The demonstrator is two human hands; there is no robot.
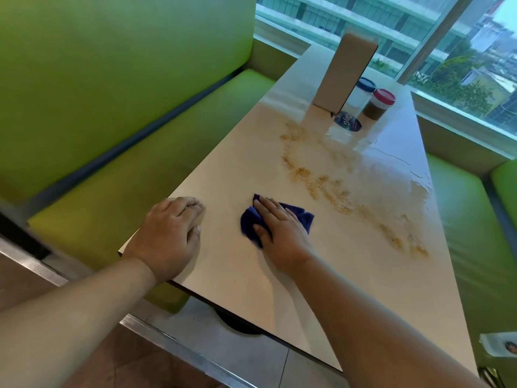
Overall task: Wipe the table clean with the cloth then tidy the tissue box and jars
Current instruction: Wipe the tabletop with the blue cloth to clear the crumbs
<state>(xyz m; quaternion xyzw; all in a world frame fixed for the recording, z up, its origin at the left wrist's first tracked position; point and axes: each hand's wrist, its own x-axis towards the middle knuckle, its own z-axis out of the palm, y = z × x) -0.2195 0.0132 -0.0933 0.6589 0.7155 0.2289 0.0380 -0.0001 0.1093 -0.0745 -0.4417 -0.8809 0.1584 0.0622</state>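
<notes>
1. Working the wiping step right now, and early in it by the look of things. Not getting to the tidying yet.
2. Pressing the blue cloth (pixel 247 219) flat onto the worktop (pixel 237 275) with the right hand (pixel 279 228), fingers (pixel 268 205) lying straight and spread on top, not curling round it.
3. Resting the left hand (pixel 170 233) over the near-left edge of the worktop, fingers loosely curled and holding nothing as far as can be seen. Probably just bracing.
4. Looking at a long trail of tan crumbs (pixel 321 183) running from just past the cloth up toward the far end, plus a wet sheen (pixel 391 177) toward the right edge. Not touching the cloth, any of it.
5. Leaving the tissue box (pixel 345 74) standing on end at the far end, with the blue-lidded jar (pixel 363 93) and red-lidded jar (pixel 377 105) just beside it. Also spotting a round blue-labelled thing (pixel 347 121) lying at the foot of the box, lid or tipped jar, can't tell.
6. Guessing at the next move: pushing the cloth forward and right into the crumbs, keeping the palm flat and gathering the mess inward, not flicking it off the edge. Likely needing to shift the box and jars for the bit around them.
</notes>
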